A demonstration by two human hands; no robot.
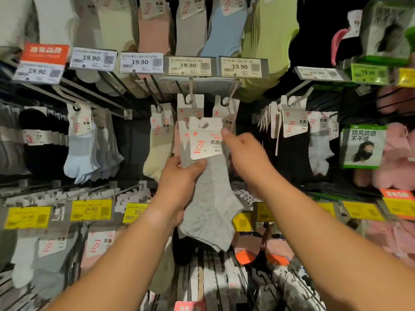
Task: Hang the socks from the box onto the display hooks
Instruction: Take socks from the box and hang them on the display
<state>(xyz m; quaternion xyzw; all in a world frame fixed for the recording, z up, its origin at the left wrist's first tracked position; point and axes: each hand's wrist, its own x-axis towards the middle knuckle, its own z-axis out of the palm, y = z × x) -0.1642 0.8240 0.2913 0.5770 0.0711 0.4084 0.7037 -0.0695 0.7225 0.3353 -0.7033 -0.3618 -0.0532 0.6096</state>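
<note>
I see the grey socks held up in front of the display, their white card sitting just below the two middle hooks. I take the 19.90 price tag at the centre of the upper rail as my landmark: the card hangs straight under it, and the grey fabric trails down from there toward the lower shelves.

My left hand grips the pair below that tag, thumb pressed across the front of the sock just under the card's lower edge, the other fingers wrapped behind the fabric. My right hand is down and to the right of the tag, its fingers reaching to the right edge of the card; from this angle I cannot tell whether they pinch the card or only touch it.

Directly under the tag a hook carries white-carded socks already hung, and the held card overlaps their lower part. A second hook sits just right of it, also loaded. Left of the tag, lower down, hang light blue socks and cream socks. Far below it runs a row of yellow price labels.
</note>
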